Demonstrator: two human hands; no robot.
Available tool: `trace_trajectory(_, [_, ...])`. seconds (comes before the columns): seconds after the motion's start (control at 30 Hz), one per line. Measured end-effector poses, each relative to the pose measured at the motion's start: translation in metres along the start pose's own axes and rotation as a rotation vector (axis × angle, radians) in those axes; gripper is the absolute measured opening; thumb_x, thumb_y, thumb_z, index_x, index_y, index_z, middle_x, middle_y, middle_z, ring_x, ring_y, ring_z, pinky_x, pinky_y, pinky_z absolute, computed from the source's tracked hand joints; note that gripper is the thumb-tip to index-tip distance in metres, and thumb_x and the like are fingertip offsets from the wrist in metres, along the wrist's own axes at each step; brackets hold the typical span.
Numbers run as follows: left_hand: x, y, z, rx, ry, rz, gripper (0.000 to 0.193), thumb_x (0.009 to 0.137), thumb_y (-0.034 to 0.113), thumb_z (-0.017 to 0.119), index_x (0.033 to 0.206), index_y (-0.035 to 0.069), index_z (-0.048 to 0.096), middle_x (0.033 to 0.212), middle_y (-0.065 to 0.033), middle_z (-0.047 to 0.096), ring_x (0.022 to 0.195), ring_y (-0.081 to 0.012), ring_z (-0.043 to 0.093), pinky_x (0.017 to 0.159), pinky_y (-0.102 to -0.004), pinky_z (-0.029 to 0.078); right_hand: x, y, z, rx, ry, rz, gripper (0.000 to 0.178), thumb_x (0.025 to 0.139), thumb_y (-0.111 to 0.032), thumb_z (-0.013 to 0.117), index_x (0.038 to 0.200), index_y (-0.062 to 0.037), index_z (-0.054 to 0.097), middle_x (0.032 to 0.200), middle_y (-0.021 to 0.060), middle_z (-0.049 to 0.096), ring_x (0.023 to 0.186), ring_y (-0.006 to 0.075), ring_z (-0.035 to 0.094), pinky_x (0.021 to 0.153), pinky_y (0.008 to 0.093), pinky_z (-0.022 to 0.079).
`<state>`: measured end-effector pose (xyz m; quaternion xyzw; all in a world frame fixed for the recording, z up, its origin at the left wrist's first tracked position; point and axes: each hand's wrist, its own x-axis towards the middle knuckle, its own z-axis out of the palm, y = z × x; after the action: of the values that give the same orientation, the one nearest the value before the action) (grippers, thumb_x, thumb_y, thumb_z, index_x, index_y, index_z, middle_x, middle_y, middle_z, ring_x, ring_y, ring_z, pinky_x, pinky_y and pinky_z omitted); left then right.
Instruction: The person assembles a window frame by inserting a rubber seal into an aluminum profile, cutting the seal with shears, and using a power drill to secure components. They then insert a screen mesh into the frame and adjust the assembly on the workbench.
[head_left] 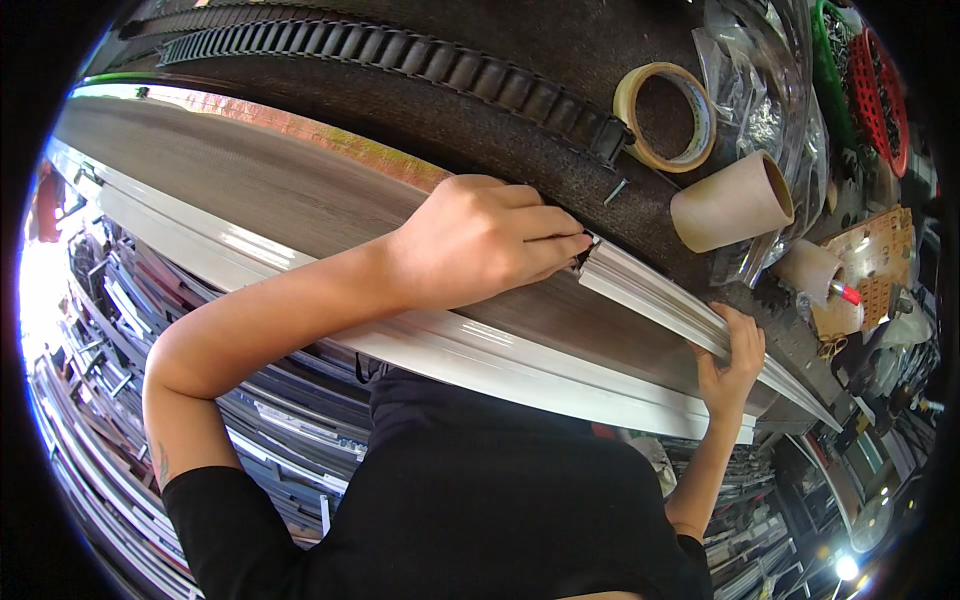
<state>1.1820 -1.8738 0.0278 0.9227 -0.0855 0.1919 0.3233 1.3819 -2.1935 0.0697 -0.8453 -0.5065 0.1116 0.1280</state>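
A long white metal profile with grooves along its length slants from the middle of the bench toward the lower right. My right hand is wrapped round it partway along. At the profile's near-left end, my left hand is closed, its fingertips pinched on a small dark piece at that end. The fingers hide most of this piece, so its kind cannot be told. Closer to my body, a second, wider white profile runs along the bench's front edge.
Beyond my hands lie a black cable chain, a roll of tape, a screw, a cardboard tube and clear plastic bags. A red basket holds small parts. Racks of profiles stand at lower left.
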Motion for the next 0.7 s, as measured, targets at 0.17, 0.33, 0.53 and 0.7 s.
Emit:
trace_trajectory(0.17, [0.002, 0.007, 0.001, 0.011, 0.032, -0.070, 0.021, 0.078, 0.013, 0.079, 0.098, 0.005, 0.076, 0.098, -0.0056, 0.075, 0.076, -0.0185, 0.071, 0.064, -0.0304, 0.058, 0.008, -0.004, -0.003, 0.018, -0.045, 0.003, 0.045, 0.068, -0.017, 0.075, 0.111, -0.0046, 0.065, 0.104, 0.0101, 0.070, 0.087, 0.0306, 0.061, 0.076, 0.0385, 0.040])
trace_trajectory(0.33, [0.009, 0.009, -0.018, 0.126, -0.101, -0.076, 0.026, 0.079, 0.020, 0.079, 0.102, 0.006, 0.076, 0.099, -0.0063, 0.075, 0.080, -0.0203, 0.071, 0.073, -0.0325, 0.058, 0.013, -0.007, -0.003, 0.030, -0.049, 0.004, 0.044, 0.067, -0.016, 0.075, 0.108, -0.0053, 0.066, 0.101, 0.0103, 0.069, 0.085, 0.0301, 0.061, 0.074, 0.0375, 0.040])
trace_trajectory(0.53, [-0.012, -0.010, -0.064, 0.208, -0.265, -0.243, 0.033, 0.074, 0.019, 0.081, 0.105, 0.009, 0.074, 0.099, -0.0043, 0.071, 0.087, -0.0211, 0.067, 0.078, -0.0346, 0.056, 0.014, -0.007, -0.001, 0.025, -0.010, -0.024, 0.044, 0.065, -0.019, 0.078, 0.105, -0.0052, 0.067, 0.098, 0.0102, 0.070, 0.082, 0.0299, 0.060, 0.072, 0.0374, 0.041])
trace_trajectory(0.7, [-0.025, -0.004, -0.064, 0.234, -0.109, -0.138, 0.026, 0.072, 0.014, 0.079, 0.097, 0.008, 0.072, 0.091, -0.0015, 0.063, 0.085, -0.0199, 0.062, 0.076, -0.0343, 0.055, 0.009, -0.010, -0.014, 0.043, -0.024, -0.010, 0.043, 0.063, -0.021, 0.081, 0.100, -0.0039, 0.069, 0.094, 0.0103, 0.071, 0.078, 0.0299, 0.061, 0.069, 0.0379, 0.041])
